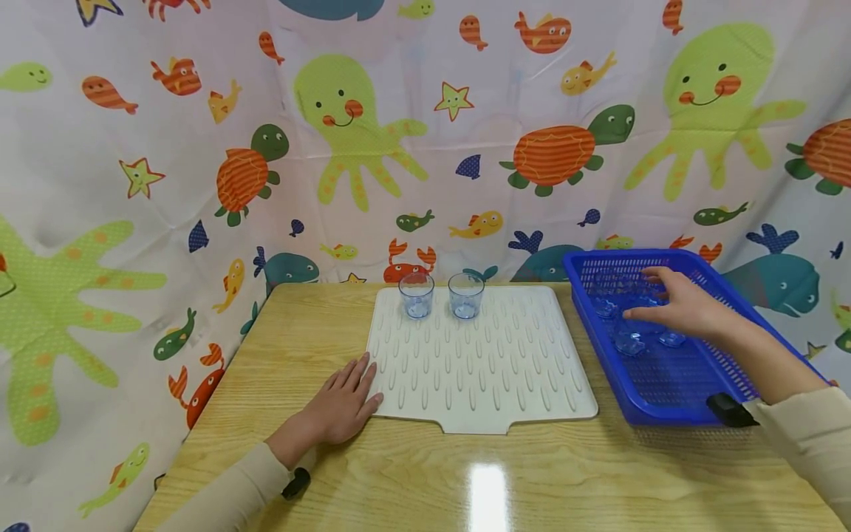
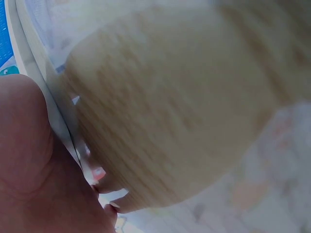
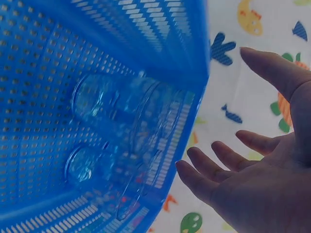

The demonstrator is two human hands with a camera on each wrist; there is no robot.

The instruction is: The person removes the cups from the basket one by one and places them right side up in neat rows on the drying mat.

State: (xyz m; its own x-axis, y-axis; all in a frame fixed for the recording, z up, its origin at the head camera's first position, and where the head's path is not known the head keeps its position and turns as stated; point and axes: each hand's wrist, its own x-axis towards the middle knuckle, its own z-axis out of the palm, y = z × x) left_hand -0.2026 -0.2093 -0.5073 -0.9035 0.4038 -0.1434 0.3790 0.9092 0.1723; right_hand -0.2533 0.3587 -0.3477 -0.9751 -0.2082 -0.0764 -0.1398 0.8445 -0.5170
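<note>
My right hand (image 1: pixel 681 301) hovers over the blue plastic basket (image 1: pixel 610 373), thumb and fingers spread apart with nothing between them. Several clear glasses stand in the basket, among them a glass (image 1: pixel 628 342) near the hand; in the right wrist view a glass (image 3: pixel 99 99) shows beside another glass (image 3: pixel 83 165). My left hand (image 1: pixel 344 405) rests on the table, its fingertips at the left edge of a white ridged drying mat (image 1: pixel 472 384). Along the mat's back edge stand two glasses, a left glass (image 1: pixel 417 298) and a right glass (image 1: pixel 466 298), both upright.
A wooden table (image 1: pixel 399 480) carries the mat and the basket, which stands just right of the mat. Behind and to the left hangs a white curtain (image 1: pixel 412 96) printed with sea animals, close along the table's back edge.
</note>
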